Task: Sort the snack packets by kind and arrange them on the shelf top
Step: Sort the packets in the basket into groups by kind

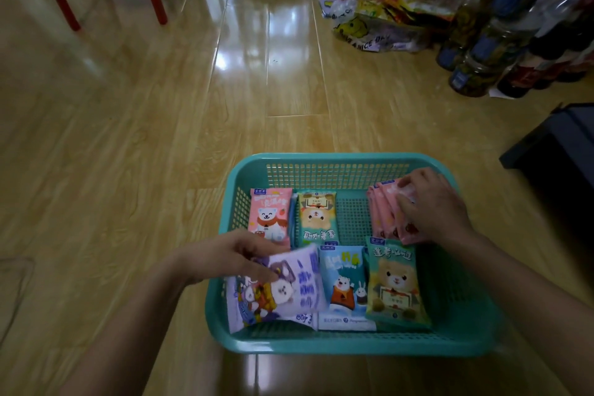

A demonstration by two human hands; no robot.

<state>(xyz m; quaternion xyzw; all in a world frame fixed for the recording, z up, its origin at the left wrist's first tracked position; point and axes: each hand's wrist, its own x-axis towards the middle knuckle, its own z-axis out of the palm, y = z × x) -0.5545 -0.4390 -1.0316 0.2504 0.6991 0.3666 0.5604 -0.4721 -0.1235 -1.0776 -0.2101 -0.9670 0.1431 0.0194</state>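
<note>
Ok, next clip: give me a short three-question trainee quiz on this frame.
1. True or false: the left hand holds the purple packet.
2. What does the right hand grip? A) blue packet B) pink packets C) green packet
3. Fill in: the packets lie in a teal ____.
Key: 1 true; 2 B, the pink packets; 3 basket.

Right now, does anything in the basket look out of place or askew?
Yes: the back green packet lies print upside down, apart from the front green packet, which reads upright. The purple packet in the left hand sits tilted. The right hand holds the pink packets.
</note>
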